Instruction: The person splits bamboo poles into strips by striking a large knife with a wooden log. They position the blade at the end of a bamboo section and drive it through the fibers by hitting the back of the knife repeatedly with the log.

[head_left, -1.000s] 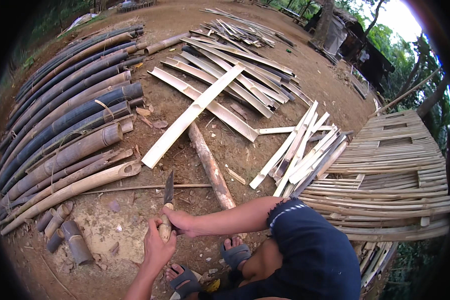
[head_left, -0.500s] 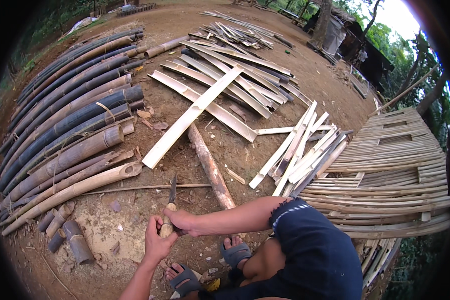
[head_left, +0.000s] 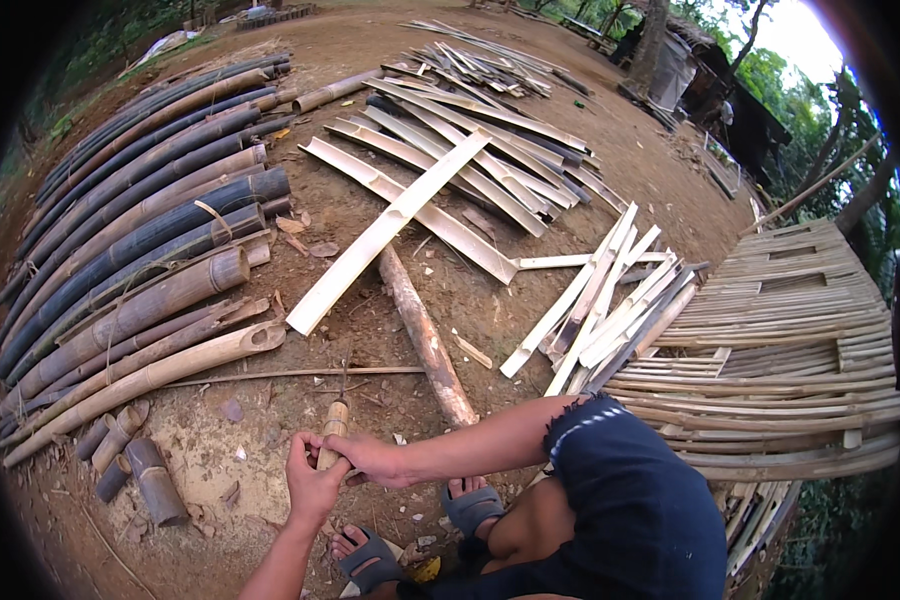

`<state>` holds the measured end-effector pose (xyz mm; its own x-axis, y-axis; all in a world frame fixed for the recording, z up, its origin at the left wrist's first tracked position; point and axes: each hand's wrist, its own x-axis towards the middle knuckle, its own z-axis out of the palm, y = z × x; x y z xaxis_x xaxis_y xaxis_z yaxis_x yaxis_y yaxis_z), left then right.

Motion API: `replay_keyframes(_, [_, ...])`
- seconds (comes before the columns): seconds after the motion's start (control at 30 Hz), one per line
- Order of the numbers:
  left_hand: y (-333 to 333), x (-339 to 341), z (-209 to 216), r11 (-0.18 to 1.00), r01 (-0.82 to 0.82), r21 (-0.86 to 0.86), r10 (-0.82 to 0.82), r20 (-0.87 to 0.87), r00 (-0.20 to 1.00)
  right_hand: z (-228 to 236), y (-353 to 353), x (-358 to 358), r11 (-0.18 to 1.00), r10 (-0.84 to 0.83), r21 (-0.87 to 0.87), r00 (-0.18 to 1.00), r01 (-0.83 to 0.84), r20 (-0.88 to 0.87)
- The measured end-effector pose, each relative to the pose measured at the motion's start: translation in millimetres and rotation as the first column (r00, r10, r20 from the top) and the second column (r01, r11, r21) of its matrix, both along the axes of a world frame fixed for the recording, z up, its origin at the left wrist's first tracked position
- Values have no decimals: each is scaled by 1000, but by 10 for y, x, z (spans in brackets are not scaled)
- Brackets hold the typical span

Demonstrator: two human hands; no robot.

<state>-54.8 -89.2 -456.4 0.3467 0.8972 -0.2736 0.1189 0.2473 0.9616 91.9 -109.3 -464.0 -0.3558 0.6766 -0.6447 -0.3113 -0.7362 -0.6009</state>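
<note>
Both my hands close around the wooden handle of a chopping knife (head_left: pixel 334 428) low in the middle of the view. My left hand (head_left: pixel 310 486) grips the handle from below. My right hand (head_left: pixel 372 461) wraps it from the right side. The thin dark blade points away from me, edge-on, over the dirt. A thin bamboo stick (head_left: pixel 290 375) lies on the ground just beyond the blade. I am squatting, with my feet in grey sandals (head_left: pixel 470 505) under my hands.
Long whole bamboo poles (head_left: pixel 140 230) lie stacked at the left, short cut pieces (head_left: pixel 135 470) beside them. A round log (head_left: pixel 425 335) lies ahead, split bamboo slats (head_left: pixel 450 150) beyond it. At the right, thin strips (head_left: pixel 600 300) rest against a woven bamboo panel (head_left: pixel 790 350).
The knife has turned, so its blade now shows edge-on rather than flat. Both hands have stayed on the handle and shifted only slightly.
</note>
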Motion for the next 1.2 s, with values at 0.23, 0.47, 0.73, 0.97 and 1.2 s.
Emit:
replay_keyframes(0.23, [68,63,102,992,-80,-97,88,78,993,203,-10,-109,970,-243,104,870,219,429])
replay_keyframes(0.47, [77,109,166,990,-89,-113,103,126,987,93,-25,33,833,-389,542,817,115,425])
replay_keyframes(0.73, [122,53,89,995,-77,-55,81,61,995,337,-95,77,787,-417,614,787,63,454])
replay_keyframes(0.97, [112,131,342,985,-89,-147,107,124,986,362,-117,64,686,-511,727,708,-5,487])
replay_keyframes(1.2, [174,150,392,989,-137,-60,145,162,976,453,-63,102,588,-558,807,694,-56,454])
